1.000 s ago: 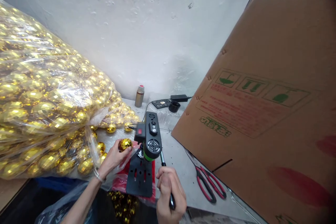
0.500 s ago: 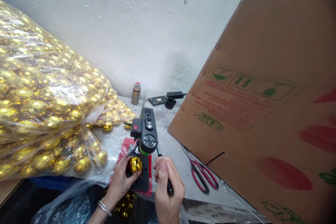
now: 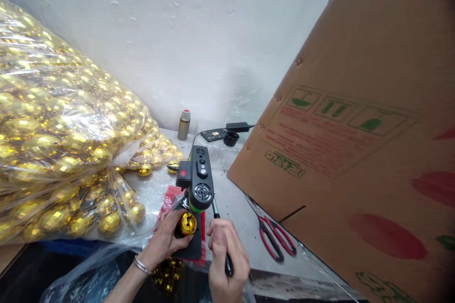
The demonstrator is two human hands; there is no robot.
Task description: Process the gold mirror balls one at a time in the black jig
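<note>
Gold ball point(image 3: 188, 224) pinched by the left hand point(image 3: 164, 240) at the press point(image 3: 201, 173), right hand point(image 3: 229, 258) clasping its lever point(image 3: 215, 207), many others bagged point(image 3: 71, 128) left of it

Your ball point(image 3: 188, 224): gold, patterned in mirror-like facets.
Your machine point(image 3: 202, 168): black, with a green band and ringed grilles.
Your scissors point(image 3: 263, 240): red-and-black handles.
Box point(image 3: 337, 57): brown, printed in green and red.
Flask point(image 3: 184, 127): brownish grey, red-topped.

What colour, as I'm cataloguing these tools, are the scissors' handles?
The scissors' handles are red and black, seen best in the head view.
</note>
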